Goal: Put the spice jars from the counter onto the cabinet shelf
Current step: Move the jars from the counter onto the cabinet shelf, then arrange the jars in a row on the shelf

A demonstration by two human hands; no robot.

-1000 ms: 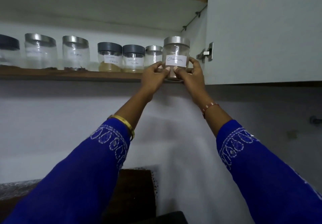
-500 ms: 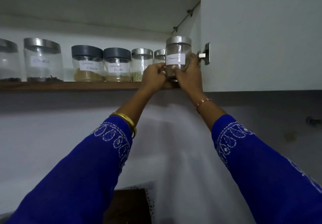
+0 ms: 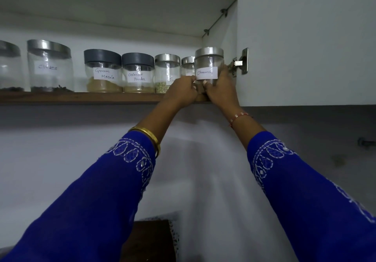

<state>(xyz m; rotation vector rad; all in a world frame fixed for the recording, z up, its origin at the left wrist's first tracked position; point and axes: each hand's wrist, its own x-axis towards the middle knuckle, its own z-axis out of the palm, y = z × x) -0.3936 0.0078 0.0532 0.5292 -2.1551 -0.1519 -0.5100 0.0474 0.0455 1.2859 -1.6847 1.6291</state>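
A clear glass jar with a steel lid and a white "Cinnamon" label (image 3: pixel 209 64) stands at the right end of the wooden cabinet shelf (image 3: pixel 81 97). My left hand (image 3: pixel 182 91) grips its lower left side and my right hand (image 3: pixel 220 89) wraps its lower right side. The jar's base is hidden behind my fingers. To its left stands a row of labelled jars: a small steel-lidded one (image 3: pixel 187 65), a fennel jar (image 3: pixel 166 72), coriander powder (image 3: pixel 138 73), garam masala (image 3: pixel 102 71) and cloves (image 3: pixel 49 66).
The open white cabinet door (image 3: pixel 305 41) hangs right of the jar, its metal hinge (image 3: pixel 241 62) almost touching my right hand. An upper shelf (image 3: pixel 122 3) sits above. Another jar (image 3: pixel 9 66) is at the far left. A dark wooden surface (image 3: pixel 150 239) lies below.
Both hands have carried the cinnamon jar rightwards and deeper onto the shelf's right end, close to the hinge. The view has shifted, showing the jar row nearer.
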